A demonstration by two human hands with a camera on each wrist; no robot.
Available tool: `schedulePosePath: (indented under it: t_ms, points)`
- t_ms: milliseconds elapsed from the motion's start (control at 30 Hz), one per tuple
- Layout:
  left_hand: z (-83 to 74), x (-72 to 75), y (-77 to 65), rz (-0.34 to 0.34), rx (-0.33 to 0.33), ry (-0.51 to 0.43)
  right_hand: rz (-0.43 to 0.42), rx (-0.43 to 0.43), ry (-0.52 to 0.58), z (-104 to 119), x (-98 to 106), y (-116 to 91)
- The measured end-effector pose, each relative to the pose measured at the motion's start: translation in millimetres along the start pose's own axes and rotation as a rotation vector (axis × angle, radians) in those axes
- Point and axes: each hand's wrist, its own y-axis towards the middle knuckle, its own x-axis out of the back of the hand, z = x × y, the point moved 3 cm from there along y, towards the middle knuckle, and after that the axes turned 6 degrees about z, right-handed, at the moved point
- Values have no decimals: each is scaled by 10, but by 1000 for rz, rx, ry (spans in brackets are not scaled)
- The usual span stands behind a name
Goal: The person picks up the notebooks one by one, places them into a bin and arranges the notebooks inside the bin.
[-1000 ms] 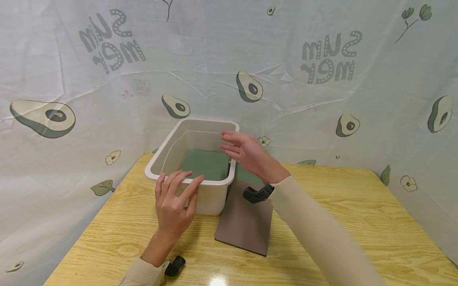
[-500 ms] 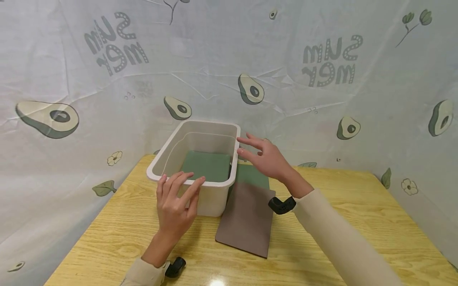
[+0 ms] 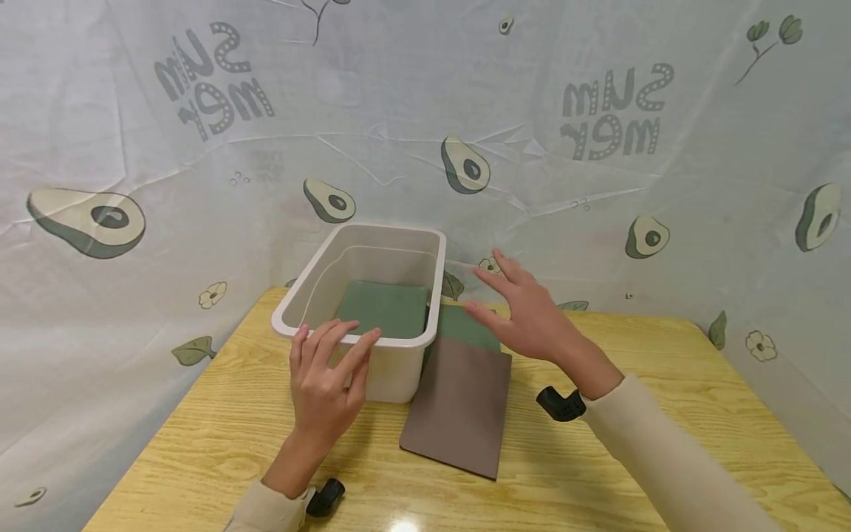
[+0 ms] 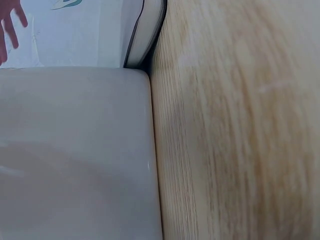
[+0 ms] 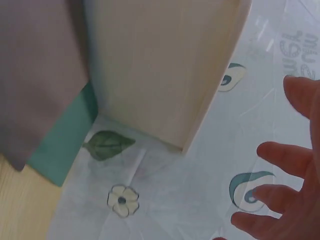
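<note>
A white plastic bin (image 3: 392,367) stands on the table, with a flat green-covered item (image 3: 384,307) lying inside it. My left hand (image 3: 328,380) rests at the bin's near rim, fingertips on the edge and thumb by the outer wall. To the right of the bin lies a flat brown-covered notebook or book (image 3: 459,406), overlapping a green one (image 3: 468,325) behind it. In the left wrist view, pale page edges (image 4: 145,32) show beside the bin. My right hand (image 3: 532,314) hovers right of the bin with fingers spread, holding nothing.
The wood-grain table (image 3: 638,414) runs out to the right. A pale curtain (image 3: 552,207) printed with avocados hangs close behind the bin and around the sides. Each wrist bears a black strap device (image 3: 561,405).
My right hand has moved from over the bin's right rim out to the right and slightly toward me, its fingers spreading. The left hand stays at the near rim.
</note>
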Motion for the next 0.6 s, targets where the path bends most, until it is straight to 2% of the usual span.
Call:
schedulePosePath:
  t_ms: [233,600]
  points:
    - [5,4,2,-6,-3,-1,-5,-8,-150,-94,26,-124]
    - [-5,-5,1,-2,-4,-8,10,-40,-211,-296,-105,-275]
